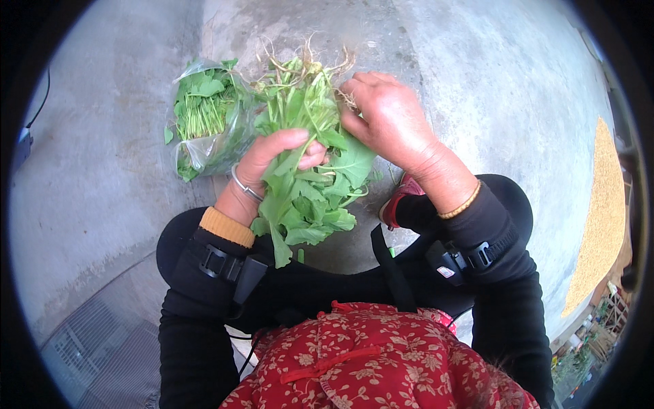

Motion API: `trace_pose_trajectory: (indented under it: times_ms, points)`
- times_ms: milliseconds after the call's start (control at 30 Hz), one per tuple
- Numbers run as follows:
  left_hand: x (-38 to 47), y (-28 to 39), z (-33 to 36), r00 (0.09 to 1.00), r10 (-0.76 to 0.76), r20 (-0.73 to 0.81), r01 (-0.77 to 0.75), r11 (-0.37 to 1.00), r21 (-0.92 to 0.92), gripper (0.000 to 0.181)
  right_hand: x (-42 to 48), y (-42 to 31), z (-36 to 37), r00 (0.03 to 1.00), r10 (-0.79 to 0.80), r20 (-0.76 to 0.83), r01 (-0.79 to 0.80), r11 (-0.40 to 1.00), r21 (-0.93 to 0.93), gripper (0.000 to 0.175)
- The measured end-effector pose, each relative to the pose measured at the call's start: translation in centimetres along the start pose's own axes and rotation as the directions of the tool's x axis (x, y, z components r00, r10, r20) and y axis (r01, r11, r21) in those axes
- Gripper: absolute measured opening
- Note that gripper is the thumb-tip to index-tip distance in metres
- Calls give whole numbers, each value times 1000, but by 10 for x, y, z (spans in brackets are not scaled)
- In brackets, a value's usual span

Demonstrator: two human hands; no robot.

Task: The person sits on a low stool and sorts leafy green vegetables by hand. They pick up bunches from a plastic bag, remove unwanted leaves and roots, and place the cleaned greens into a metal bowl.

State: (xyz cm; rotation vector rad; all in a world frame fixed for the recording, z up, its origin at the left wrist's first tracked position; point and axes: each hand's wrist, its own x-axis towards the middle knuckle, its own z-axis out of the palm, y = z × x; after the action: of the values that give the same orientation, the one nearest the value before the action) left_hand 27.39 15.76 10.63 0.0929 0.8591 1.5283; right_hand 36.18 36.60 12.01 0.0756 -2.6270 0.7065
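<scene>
A bunch of leafy greens (306, 189) is in my left hand (281, 151), whose fingers wrap around the stems. The leaves hang towards my lap and the thin pale roots (306, 61) point away from me. On the right side of the bunch is my right hand (386, 117), its thumb and fingertips closed on a few fine rootlets (348, 99) beside the stems. To the left, a clear plastic bag (204, 145) lies on the floor, with more greens (202, 102) in it, their stems side by side.
Grey concrete floor (485, 87) spreads around me. My red shoe (403, 197) is beneath my right forearm. Yellow grain (598, 220) lies spread at the far right, near clutter (582, 347). A ribbed mat (102, 353) is at the lower left, and a dark cable (43, 102) at the left edge.
</scene>
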Motion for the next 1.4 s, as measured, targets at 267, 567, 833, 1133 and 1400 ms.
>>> trace_pose_trajectory:
  times_ms: [267,567,833,1133,1400]
  points:
    - [1,1,-4,1000,-16,10,16,1000,-18,25,-1,4,4,694,475,540,-714,360,601,26]
    - [0,6,-6,993,-76,88,82,994,-68,33,1,15,4,998,-52,43,47,995,93,25]
    - [-9,1,-8,1000,-23,-16,20,987,-161,34,1,44,-5,842,512,170,-539,807,239,19]
    - [-11,0,0,998,58,20,-56,994,-90,28,1,40,-5,966,255,-41,-253,966,44,30]
    - [-4,-2,3,996,29,86,-27,999,-23,33,5,14,-17,805,372,463,-579,319,750,21]
